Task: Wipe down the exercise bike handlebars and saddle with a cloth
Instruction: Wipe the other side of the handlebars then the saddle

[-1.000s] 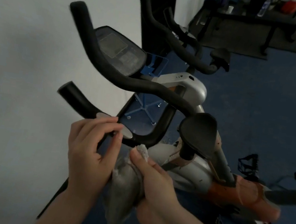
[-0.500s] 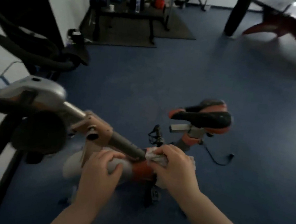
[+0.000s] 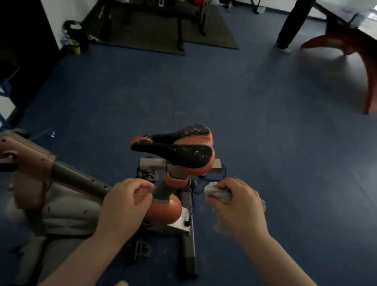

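The bike's black and orange saddle (image 3: 177, 149) stands on its orange post in the middle of the view. My right hand (image 3: 236, 205) is below and right of the saddle, closed on a bunched white cloth (image 3: 217, 192); part of the cloth hangs under the palm. My left hand (image 3: 124, 204) hovers below and left of the saddle, over the grey frame tube (image 3: 77, 177), fingers curled with nothing in them. Neither hand touches the saddle. The handlebars are out of view.
The bike's base and rear stabiliser bar (image 3: 189, 251) rest on blue floor. A weight bench on a dark mat (image 3: 151, 18) stands at the back, a red-legged table (image 3: 373, 61) at the right. A person's legs (image 3: 289, 19) stand near it.
My view has swung from the handlebars over to the saddle. Both hands left the handlebar and frame tube; the right hand carried the cloth to the right, beside the saddle post.
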Demonstrator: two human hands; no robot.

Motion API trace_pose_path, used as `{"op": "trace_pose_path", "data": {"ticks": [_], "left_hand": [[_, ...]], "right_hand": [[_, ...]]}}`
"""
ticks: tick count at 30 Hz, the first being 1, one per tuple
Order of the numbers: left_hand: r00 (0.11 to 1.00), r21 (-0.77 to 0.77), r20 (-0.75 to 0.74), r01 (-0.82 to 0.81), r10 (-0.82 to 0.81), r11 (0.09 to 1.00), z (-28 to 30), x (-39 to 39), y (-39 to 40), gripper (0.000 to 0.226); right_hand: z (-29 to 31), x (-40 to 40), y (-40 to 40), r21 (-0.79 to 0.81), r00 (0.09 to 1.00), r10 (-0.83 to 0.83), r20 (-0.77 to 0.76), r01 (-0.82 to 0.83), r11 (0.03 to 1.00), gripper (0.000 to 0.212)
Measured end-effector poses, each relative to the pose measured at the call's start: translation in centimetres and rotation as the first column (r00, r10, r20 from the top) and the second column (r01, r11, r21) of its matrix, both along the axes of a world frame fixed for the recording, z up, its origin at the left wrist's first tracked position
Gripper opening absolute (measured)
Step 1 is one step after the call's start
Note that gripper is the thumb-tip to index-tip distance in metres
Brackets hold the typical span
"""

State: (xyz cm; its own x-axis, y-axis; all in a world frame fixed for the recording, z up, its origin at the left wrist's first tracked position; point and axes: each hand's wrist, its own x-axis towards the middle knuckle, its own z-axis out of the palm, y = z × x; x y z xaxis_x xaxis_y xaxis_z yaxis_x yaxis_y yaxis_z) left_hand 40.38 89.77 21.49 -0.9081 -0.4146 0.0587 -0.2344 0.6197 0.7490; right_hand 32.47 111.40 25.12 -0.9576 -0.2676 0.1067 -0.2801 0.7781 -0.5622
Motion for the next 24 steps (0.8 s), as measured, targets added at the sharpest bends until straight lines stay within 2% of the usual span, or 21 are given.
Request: {"op": "trace_pose_path", "data": {"ticks": [6, 9, 12, 15, 19, 21, 24], "left_hand": [[0.999, 0.035, 0.025, -0.039, 0.038, 0.999, -1.0, -4.4, 1.0, 0.02], [0.998, 0.065, 0.027, -0.065, 0.063, 0.996, -1.4, -7.1, 1.3, 0.02], [0.991, 0.197, 0.011, -0.134, 0.135, 0.971, -1.5, -9.9, 2.7, 0.028], [0.964, 0.402, 0.055, -0.259, 0.259, 0.878, -1.6, -12.1, 5.1, 0.059], [0.888, 0.703, 0.182, -0.417, 0.421, 0.576, -2.4, -15.2, 8.1, 0.12], [0.835, 0.68, 0.245, -0.51, 0.492, 0.527, -2.6, -16.9, 9.2, 0.139], [0.75, 0.533, 0.303, -0.645, 0.589, 0.547, -2.4, -19.0, 11.3, 0.154]], "right_hand": [[-0.8, -6.2, -0.4, -0.072, 0.997, 0.067, -0.03, -0.069, 0.995, 0.016], [-1.5, -8.4, -0.2, -0.075, 0.997, 0.082, 0.008, -0.081, 0.994, 0.016], [-1.4, -11.7, 0.2, -0.077, 0.994, 0.106, 0.025, -0.104, 0.992, 0.016], [-1.0, -14.4, 0.2, -0.124, 0.994, 0.109, 0.028, -0.105, 0.987, 0.015], [-1.1, -17.4, -0.5, -0.204, 0.982, 0.176, 0.073, -0.158, 0.966, 0.016], [-1.3, -19.6, -0.9, -0.218, 0.971, 0.225, 0.075, -0.204, 0.954, 0.018], [-1.6, -23.6, -1.6, -0.232, 0.939, 0.33, 0.093, -0.302, 0.925, 0.019]]}}
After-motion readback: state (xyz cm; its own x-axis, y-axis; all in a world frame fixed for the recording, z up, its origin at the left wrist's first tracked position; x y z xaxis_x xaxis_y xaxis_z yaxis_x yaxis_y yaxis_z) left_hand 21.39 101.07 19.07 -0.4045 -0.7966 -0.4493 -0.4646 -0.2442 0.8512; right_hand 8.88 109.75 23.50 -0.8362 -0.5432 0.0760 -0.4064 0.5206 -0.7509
